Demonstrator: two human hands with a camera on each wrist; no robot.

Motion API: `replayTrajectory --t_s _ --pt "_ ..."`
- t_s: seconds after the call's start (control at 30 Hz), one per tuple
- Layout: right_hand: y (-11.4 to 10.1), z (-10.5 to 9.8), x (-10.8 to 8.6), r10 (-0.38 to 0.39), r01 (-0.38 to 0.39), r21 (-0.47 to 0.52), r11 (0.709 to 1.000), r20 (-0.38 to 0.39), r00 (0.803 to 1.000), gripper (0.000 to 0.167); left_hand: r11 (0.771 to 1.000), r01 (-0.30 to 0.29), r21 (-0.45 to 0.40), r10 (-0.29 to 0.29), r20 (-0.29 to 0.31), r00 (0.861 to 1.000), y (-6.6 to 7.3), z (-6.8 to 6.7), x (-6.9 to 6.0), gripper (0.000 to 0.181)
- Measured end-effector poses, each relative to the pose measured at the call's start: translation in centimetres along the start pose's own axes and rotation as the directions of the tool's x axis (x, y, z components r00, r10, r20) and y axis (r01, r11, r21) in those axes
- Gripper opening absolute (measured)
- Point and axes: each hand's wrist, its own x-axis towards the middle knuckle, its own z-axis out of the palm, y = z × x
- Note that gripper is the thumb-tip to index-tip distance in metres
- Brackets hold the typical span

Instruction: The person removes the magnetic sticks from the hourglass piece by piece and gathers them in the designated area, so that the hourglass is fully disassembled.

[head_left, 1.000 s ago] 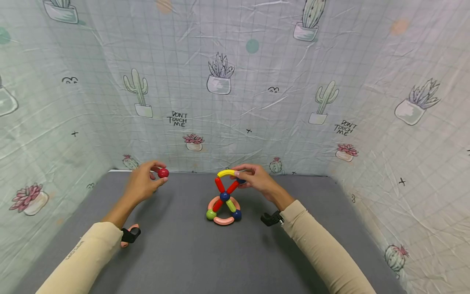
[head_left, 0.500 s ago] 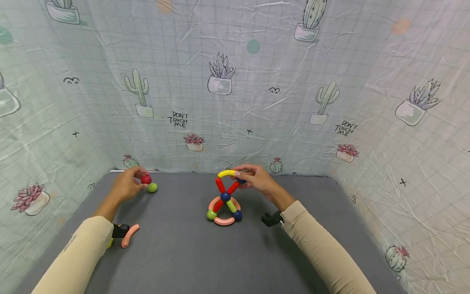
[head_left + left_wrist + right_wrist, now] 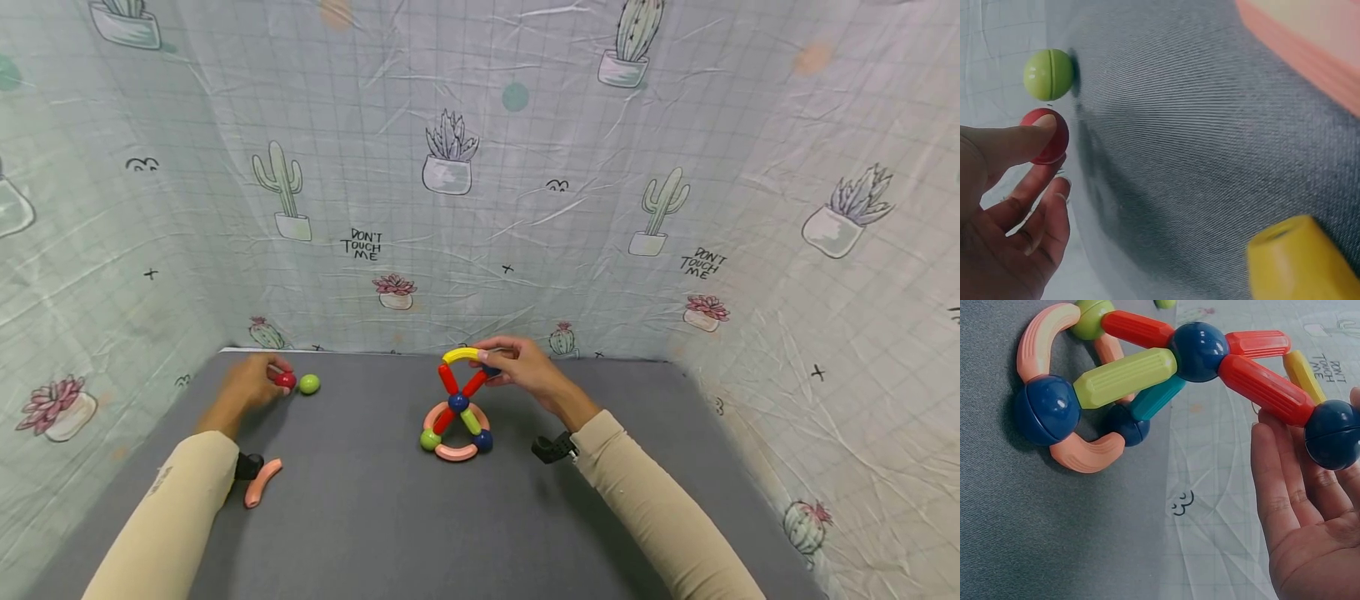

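Note:
In the head view my left hand is at the back left of the table, pinching a red ball between thumb and fingers. Beside it rests a lime green ball, apart from the red one in the left wrist view. My right hand holds a dark blue ball at the top of a magnetic stick-and-ball structure. A yellow curved stick joins that ball. Red sticks rise from a central blue ball. Below, pink curved sticks and more balls form a ring on the table.
A loose pink curved stick lies near my left sleeve. A yellow piece shows low in the left wrist view. The grey table meets a cactus-print cloth behind and at both sides.
My left hand has carried the red ball left and down toward the table, uncovering the green ball and the loose pink stick. The right hand and the structure stay nearly still.

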Motion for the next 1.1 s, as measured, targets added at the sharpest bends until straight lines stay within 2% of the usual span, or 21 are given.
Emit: replayTrajectory --t_s 0.33,0.47,0.53,0.6,0.7,0.8,0.93,1.1 --pt "0.0 0.1 0.1 0.003 -0.003 -0.003 1.000 0.004 1.000 0.031 1.000 -0.016 0.000 0.016 0.003 1.000 -0.7 0.7 -0.1 0.042" --pt "0.0 0.1 0.1 0.005 -0.005 0.001 1.000 0.005 1.000 0.031 1.000 -0.028 0.006 0.028 -0.028 0.999 -0.1 0.7 -0.1 0.043" --pt "0.0 0.1 0.1 0.006 -0.006 0.001 1.000 0.003 1.000 0.030 0.997 -0.062 0.035 0.065 -0.080 0.995 0.9 0.5 -0.1 0.043" --pt "0.0 0.1 0.1 0.004 -0.004 -0.005 1.000 -0.002 1.000 0.031 0.993 -0.100 0.063 0.108 -0.140 0.984 2.4 0.3 -0.2 0.041" --pt "0.0 0.1 0.1 0.001 -0.001 -0.010 1.000 -0.005 1.000 0.031 0.982 -0.175 0.074 0.188 -0.227 0.956 5.5 0.1 -0.4 0.038" --pt "0.0 0.1 0.1 0.002 -0.002 -0.003 1.000 -0.001 1.000 0.030 0.967 -0.255 0.011 0.249 -0.266 0.931 9.5 0.1 -0.6 0.034" --pt "0.2 0.1 0.2 0.001 -0.001 0.001 1.000 0.007 1.000 0.030 0.931 -0.358 -0.071 0.329 -0.263 0.907 14.6 0.6 -1.1 0.031" --pt "0.3 0.1 0.2 0.002 -0.002 0.006 1.000 0.010 1.000 0.031 0.887 -0.444 -0.126 0.417 -0.195 0.888 20.1 2.1 -2.0 0.030"
